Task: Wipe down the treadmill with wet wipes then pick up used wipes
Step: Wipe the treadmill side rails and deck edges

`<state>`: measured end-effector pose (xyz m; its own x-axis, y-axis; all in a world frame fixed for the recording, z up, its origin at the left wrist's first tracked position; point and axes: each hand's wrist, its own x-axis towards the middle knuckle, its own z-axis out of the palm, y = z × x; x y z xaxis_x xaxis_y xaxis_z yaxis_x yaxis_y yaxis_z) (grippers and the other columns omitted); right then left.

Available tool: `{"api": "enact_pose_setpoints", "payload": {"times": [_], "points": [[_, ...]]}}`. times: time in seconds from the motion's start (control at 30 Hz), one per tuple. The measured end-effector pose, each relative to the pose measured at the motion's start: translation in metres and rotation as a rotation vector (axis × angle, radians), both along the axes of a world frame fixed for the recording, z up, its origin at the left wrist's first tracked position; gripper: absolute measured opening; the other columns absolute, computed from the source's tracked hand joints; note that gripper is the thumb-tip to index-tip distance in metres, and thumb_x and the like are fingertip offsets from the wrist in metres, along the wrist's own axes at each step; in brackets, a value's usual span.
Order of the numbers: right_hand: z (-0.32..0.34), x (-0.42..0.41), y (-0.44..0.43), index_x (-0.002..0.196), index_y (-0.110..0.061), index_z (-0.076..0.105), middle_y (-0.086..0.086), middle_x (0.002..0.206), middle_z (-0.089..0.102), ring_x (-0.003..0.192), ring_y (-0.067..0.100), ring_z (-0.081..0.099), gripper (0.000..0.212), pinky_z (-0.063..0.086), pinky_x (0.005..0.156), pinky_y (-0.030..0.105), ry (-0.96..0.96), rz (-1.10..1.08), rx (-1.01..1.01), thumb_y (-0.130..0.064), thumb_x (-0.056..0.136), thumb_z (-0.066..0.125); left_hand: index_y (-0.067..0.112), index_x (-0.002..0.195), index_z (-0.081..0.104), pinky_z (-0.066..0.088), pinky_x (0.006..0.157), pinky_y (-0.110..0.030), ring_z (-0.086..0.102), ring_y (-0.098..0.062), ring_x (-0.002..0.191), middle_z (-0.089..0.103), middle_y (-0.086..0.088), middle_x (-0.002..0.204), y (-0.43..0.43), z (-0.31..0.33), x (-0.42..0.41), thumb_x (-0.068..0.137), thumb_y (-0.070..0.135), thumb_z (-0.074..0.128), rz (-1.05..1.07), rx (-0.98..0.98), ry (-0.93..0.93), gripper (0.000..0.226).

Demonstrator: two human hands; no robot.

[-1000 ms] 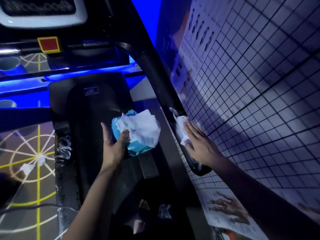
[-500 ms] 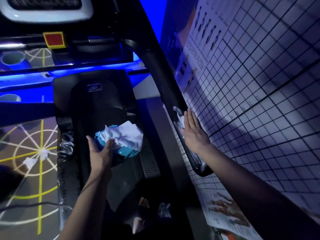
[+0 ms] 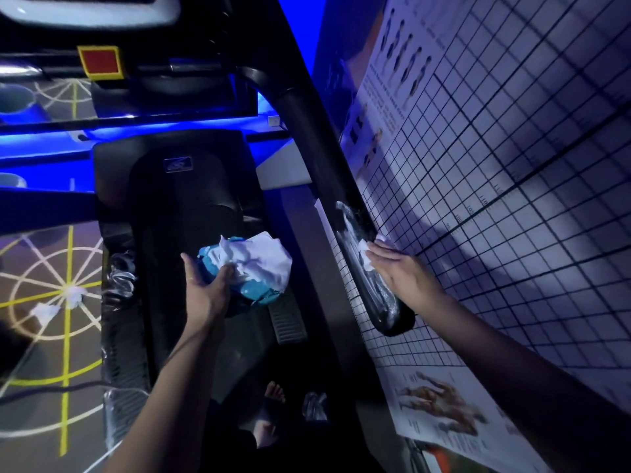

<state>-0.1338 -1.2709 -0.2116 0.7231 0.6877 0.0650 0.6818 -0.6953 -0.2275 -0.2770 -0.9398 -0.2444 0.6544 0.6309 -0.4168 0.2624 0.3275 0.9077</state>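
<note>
Pressing flat, the straight, close-set fingers (image 3: 382, 257) of the right hand (image 3: 406, 278) pin a white wet wipe (image 3: 366, 264) to the wall-side face of the black handrail (image 3: 345, 206) of the treadmill (image 3: 177, 186), towards the rail's lower end. The flattened palm seems meant to spread pressure along the curved bar, which shines wet around the hand.

The left hand (image 3: 205, 291) cradles a blue pack of wipes (image 3: 259, 293) from beneath. Its thumb (image 3: 226, 275) is clamped over a bunch of white sheets (image 3: 263, 261) spilling from the top, one finger runs up the near side, and the rest are hidden underneath. Held above the belt (image 3: 157, 240) and near the working hand, the pack looks positioned for a quick fresh sheet.

Two crumpled used wipes (image 3: 71, 295) lie on the lined floor (image 3: 51, 353) to the left of the machine, well apart from both hands, apparently awaiting collection. A grid chart (image 3: 512, 165) covers the wall just beside the rail, leaving the wiping hand little room. By appearances, the wipe-down is under way and the pick-up has not yet begun.
</note>
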Motion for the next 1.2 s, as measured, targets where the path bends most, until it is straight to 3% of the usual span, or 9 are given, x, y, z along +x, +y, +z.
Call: {"api": "enact_pose_setpoints", "payload": {"times": [0.1,0.27,0.37,0.5,0.57,0.8,0.93,1.1,1.2], "points": [[0.000,-0.006,-0.007,0.120,-0.011,0.073,0.009,0.133,0.066,0.126,0.028,0.057,0.036,0.054,0.099,0.045,-0.078,-0.009,-0.056,-0.006,0.084,0.074,0.018,0.166,0.006,0.050,0.104,-0.033,0.060,-0.013,0.119,0.054,-0.001,0.149,0.000,-0.001,-0.004,0.102,0.011,0.063,-0.047,0.016,0.007,0.086],[0.005,0.004,0.016,0.108,-0.017,0.070,-0.015,0.089,0.053,0.075,-0.006,0.049,0.050,0.045,0.070,0.022,0.130,-0.182,0.047,-0.056,0.087,0.046,0.027,0.166,0.002,0.047,0.108,-0.037,0.058,-0.016,0.128,0.053,0.005,0.149,-0.003,-0.001,-0.011,0.101,0.011,0.065,-0.032,-0.022,-0.014,0.091],[0.015,0.019,0.039,0.096,-0.011,0.069,-0.002,0.078,0.055,0.057,0.002,0.046,0.020,0.052,0.062,0.045,0.126,-0.166,0.110,-0.028,0.100,0.057,0.028,0.166,0.004,0.047,0.107,-0.036,0.059,-0.015,0.125,0.054,0.007,0.147,-0.001,0.001,-0.016,0.101,0.011,0.065,-0.009,-0.029,-0.010,0.091],[0.024,0.049,0.070,0.097,0.004,0.076,0.013,0.092,0.067,0.079,0.018,0.064,0.012,0.059,0.080,0.041,0.037,-0.169,0.173,0.006,0.089,0.067,0.031,0.166,0.006,0.050,0.105,-0.040,0.062,-0.013,0.115,0.058,0.006,0.142,-0.001,0.002,-0.019,0.100,0.012,0.066,-0.005,-0.018,-0.008,0.091],[0.026,0.052,0.072,0.099,0.005,0.076,0.016,0.096,0.068,0.084,0.028,0.066,0.013,0.059,0.084,0.041,0.033,-0.151,0.164,0.006,0.088,0.068,0.031,0.166,0.007,0.052,0.104,-0.043,0.064,-0.017,0.117,0.058,0.005,0.142,-0.001,0.002,-0.017,0.100,0.012,0.067,-0.010,-0.016,-0.002,0.091],[0.023,-0.003,0.006,0.109,-0.006,0.074,0.005,0.114,0.068,0.095,0.014,0.063,0.020,0.053,0.097,0.025,0.138,-0.133,0.069,0.000,0.091,0.067,0.027,0.166,0.010,0.045,0.114,-0.046,0.057,-0.024,0.134,0.052,-0.002,0.154,-0.016,0.006,-0.006,0.100,0.009,0.066,-0.043,-0.061,-0.017,0.088],[0.018,-0.037,-0.024,0.101,-0.005,0.077,0.006,0.103,0.070,0.095,0.021,0.067,0.027,0.059,0.088,0.034,0.096,-0.057,0.058,0.014,0.081,0.071,0.031,0.166,0.006,0.045,0.113,-0.054,0.058,-0.024,0.133,0.051,0.001,0.154,-0.023,0.005,-0.002,0.100,0.011,0.067,-0.047,-0.076,-0.006,0.092],[0.023,-0.051,-0.033,0.097,-0.010,0.075,0.000,0.097,0.064,0.102,0.015,0.052,0.030,0.048,0.089,0.026,0.109,0.149,-0.101,0.012,0.078,0.071,0.031,0.165,0.007,0.046,0.112,-0.056,0.058,-0.025,0.133,0.052,0.002,0.153,-0.028,0.007,-0.002,0.099,0.013,0.069,-0.083,-0.073,0.019,0.092],[0.048,-0.035,-0.014,0.102,-0.015,0.072,-0.004,0.097,0.059,0.081,0.008,0.052,0.024,0.053,0.070,0.028,0.220,0.023,-0.069,0.004,0.090,0.063,0.030,0.165,0.015,0.045,0.113,-0.056,0.058,-0.026,0.134,0.055,0.000,0.152,-0.027,0.005,-0.003,0.095,0.023,0.075,-0.106,-0.054,0.024,0.093]]}}
